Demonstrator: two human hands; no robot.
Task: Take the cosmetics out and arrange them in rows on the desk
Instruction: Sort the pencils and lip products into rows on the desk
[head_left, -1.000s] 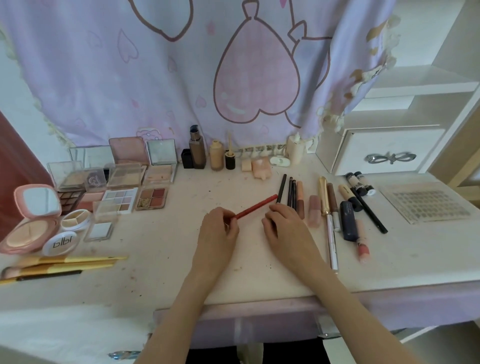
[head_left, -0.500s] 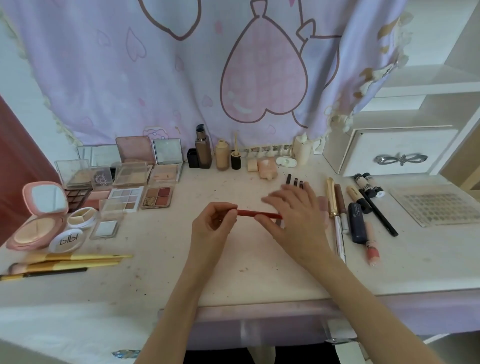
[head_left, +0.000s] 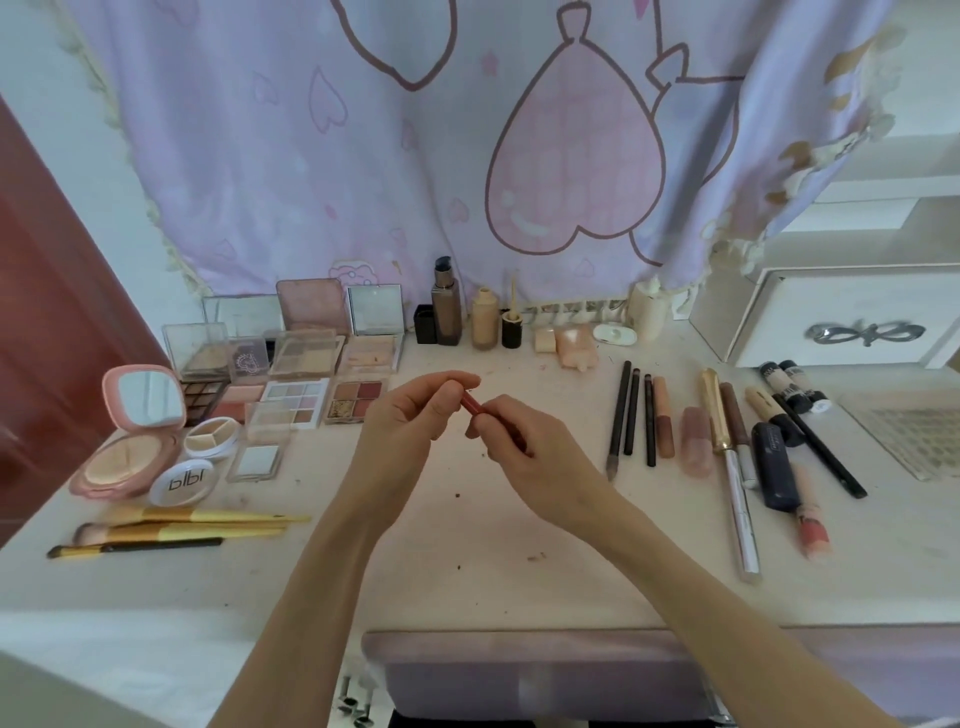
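Both hands had lifted off the desk (head_left: 467, 587) since half a second earlier and met above its middle, closer together than before. The left hand (head_left: 410, 421) curled its fingers around one end of the red pencil (head_left: 471, 403), thumb and forefinger pinching it; the right hand (head_left: 524, 447) gripped the other end, its fingers folded over the shaft so that only a short red stretch showed between the two hands. Earlier the pencil had lain nearly level with much more of its length in sight; now it pointed away from the camera, mostly hidden in the right hand. Whether a cap was coming off could not be told.

The row of pencils and tubes (head_left: 670, 421) lay to the right of the hands, uncovered now that the right hand had drawn back from it. The palettes and compacts (head_left: 291, 384) stayed at the left with the brushes (head_left: 171, 530) in front of them, and the bottles (head_left: 467, 317) stood along the back under the curtain (head_left: 415, 156).
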